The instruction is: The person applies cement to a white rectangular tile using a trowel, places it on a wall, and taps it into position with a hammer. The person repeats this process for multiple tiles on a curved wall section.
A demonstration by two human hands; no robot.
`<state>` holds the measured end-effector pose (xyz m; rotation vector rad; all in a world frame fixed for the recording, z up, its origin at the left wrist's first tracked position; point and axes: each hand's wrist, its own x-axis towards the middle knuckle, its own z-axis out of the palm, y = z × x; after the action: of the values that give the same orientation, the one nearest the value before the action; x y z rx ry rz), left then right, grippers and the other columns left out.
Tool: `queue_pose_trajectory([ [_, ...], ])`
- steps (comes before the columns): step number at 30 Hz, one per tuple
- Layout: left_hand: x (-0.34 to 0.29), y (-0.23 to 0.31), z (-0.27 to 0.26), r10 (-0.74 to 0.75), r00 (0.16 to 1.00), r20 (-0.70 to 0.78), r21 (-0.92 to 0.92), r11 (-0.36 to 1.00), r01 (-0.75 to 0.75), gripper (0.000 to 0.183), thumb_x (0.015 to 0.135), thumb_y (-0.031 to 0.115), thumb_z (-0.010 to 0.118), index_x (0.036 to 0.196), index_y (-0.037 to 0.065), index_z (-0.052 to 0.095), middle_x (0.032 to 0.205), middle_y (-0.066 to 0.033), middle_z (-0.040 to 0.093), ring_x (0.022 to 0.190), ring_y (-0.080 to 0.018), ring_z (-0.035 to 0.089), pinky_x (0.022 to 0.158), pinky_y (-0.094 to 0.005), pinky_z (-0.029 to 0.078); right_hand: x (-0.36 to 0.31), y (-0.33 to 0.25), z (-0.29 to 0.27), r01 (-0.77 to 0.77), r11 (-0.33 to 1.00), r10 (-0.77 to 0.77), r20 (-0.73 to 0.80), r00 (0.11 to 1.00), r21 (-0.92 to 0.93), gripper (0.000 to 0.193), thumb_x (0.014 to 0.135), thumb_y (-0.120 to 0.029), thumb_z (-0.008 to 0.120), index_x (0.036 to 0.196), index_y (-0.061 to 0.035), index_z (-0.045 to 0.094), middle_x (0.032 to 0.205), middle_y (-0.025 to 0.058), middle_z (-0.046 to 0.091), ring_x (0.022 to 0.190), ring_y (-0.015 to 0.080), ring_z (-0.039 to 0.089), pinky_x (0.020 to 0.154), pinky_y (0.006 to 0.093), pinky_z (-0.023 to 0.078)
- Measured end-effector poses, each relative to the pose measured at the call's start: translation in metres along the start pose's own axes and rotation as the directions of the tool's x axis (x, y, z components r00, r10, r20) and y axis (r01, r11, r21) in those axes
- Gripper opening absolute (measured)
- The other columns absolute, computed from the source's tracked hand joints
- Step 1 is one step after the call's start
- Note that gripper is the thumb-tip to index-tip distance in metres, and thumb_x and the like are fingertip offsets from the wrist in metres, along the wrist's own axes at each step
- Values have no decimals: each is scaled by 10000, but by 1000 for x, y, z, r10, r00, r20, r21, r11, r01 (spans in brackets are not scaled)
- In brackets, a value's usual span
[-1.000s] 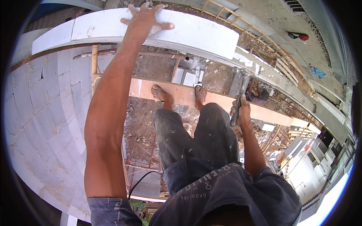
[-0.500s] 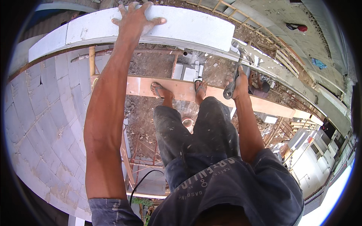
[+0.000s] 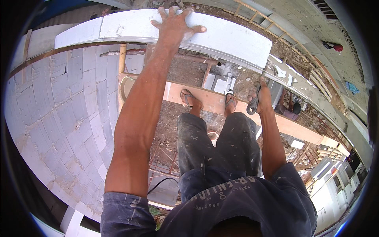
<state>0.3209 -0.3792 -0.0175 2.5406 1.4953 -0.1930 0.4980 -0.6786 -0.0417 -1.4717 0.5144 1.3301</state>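
Observation:
A long white block (image 3: 225, 36) lies on top of the wall at the far side, its end butting against another white block (image 3: 79, 33) on the left. My left hand (image 3: 173, 27) rests flat on the long block with fingers spread. Below the block's right end, my right hand (image 3: 263, 96) is wrapped around a dark-handled tool (image 3: 252, 106) with a hole in the handle's near end. The tool's upper part points toward the block's right corner; its working end is hard to make out.
I stand on a narrow wooden plank (image 3: 209, 98) above rubble ground. A grey block wall (image 3: 59, 118) curves along the left. Loose blocks (image 3: 217, 84) lie below the plank. Another person (image 3: 290, 108) is lower down at the right. A bamboo ladder (image 3: 272, 29) lies beyond.
The whole view has swung left, so the scene sits further right. My left hand keeps its place on the block. My right hand and the tool have come closer to the block's right end.

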Motion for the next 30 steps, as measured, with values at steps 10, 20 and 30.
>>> queue_pose_trajectory([
  [10,-6,2,-27,-2,994,112,-136,991,17,940,619,698,753,1412,263,495,1529,-176,326,1446,-490,80,1069,-760,138,-22,74,-66,38,984,-61,-129,990,-175,413,990,-489,477,833,-107,463,572,7,455,405,120,457,349,284,419],
  [20,10,-47,-58,-168,941,296,-5,984,177,1009,598,729,748,1457,321,409,1594,-100,199,1437,-517,54,1071,-750,175,-96,137,-90,373,563,-194,321,927,-737,283,976,-291,542,835,-55,479,571,-1,448,419,86,450,366,256,381],
  [30,0,-57,-44,-149,959,242,-76,982,172,1031,602,745,727,1469,294,398,1584,-141,212,1424,-551,36,1069,-751,168,-38,-136,178,706,206,-531,528,663,-678,322,971,-356,568,927,-37,565,615,-32,433,476,64,402,425,253,339],
])
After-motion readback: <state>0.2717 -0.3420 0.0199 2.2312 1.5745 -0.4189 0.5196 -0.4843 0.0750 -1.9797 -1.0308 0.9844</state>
